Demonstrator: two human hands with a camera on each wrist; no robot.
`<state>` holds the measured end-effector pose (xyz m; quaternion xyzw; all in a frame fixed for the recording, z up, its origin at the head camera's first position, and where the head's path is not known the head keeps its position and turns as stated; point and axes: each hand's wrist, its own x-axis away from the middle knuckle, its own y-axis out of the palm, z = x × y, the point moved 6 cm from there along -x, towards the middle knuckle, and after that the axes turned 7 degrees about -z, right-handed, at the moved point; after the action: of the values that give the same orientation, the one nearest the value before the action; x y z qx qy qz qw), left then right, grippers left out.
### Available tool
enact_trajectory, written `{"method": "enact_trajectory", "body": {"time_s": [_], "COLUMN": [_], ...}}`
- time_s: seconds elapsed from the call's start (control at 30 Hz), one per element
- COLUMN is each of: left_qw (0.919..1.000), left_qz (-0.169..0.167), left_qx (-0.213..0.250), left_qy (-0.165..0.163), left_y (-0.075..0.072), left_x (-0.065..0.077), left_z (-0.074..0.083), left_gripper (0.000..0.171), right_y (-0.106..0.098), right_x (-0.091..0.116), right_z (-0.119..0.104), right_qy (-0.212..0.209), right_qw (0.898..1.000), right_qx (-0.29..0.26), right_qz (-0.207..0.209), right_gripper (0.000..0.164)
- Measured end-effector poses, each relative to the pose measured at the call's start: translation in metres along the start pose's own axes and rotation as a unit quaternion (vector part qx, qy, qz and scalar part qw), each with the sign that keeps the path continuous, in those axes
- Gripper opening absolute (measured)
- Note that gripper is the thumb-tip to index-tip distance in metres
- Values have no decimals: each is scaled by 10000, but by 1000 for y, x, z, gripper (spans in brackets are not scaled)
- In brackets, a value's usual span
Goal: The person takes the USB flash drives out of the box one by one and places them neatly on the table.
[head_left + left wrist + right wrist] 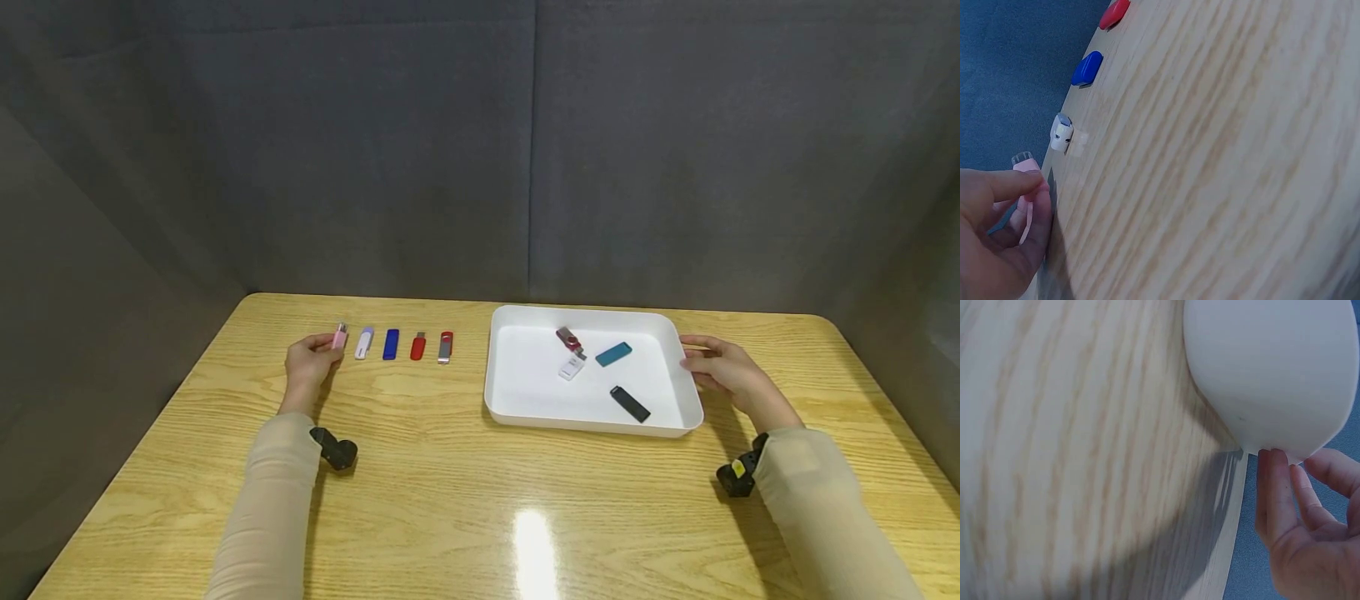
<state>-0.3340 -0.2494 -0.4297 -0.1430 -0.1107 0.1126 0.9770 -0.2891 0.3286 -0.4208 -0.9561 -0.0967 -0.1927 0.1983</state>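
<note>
In the head view my left hand (306, 363) pinches a pink USB stick (340, 337) between thumb and fingers, at the left end of a row of USB sticks. The left wrist view shows the clear-capped end of the pink stick (1026, 164) poking out past my fingertips. Right beside it lies a white and lilac USB stick (363, 342). On the other side, my right hand (731, 372) rests its extended fingertips against the outer right wall of a white tray (585, 422). The right wrist view has those fingers (1280, 494) at the tray's wall.
Further along the row lie a blue stick (391, 344), a red stick (418, 346) and a red and grey swivel stick (446, 347). Inside the tray are a dark red swivel stick (568, 338), a white one (571, 368), a teal one (613, 354) and a black one (630, 404).
</note>
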Motion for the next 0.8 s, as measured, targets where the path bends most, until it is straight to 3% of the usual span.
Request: {"method": "enact_trajectory", "body": {"time_s": [0.37, 0.8], "left_qw": [9983, 9938], "left_qz": [130, 289], "left_qx": [-538, -1013], "left_qy": [200, 368], "left_y": [0, -3], "left_x": [-4, 1], "left_z": [-3, 2], "left_gripper": [35, 33], "right_y": [2, 0], "right_x": [1, 0], "right_z": [1, 1], "right_qy": [-21, -46], "right_qw": [10000, 10000], "right_qx": [15, 17], "right_qz": [-70, -39], "right_gripper": [64, 65]}}
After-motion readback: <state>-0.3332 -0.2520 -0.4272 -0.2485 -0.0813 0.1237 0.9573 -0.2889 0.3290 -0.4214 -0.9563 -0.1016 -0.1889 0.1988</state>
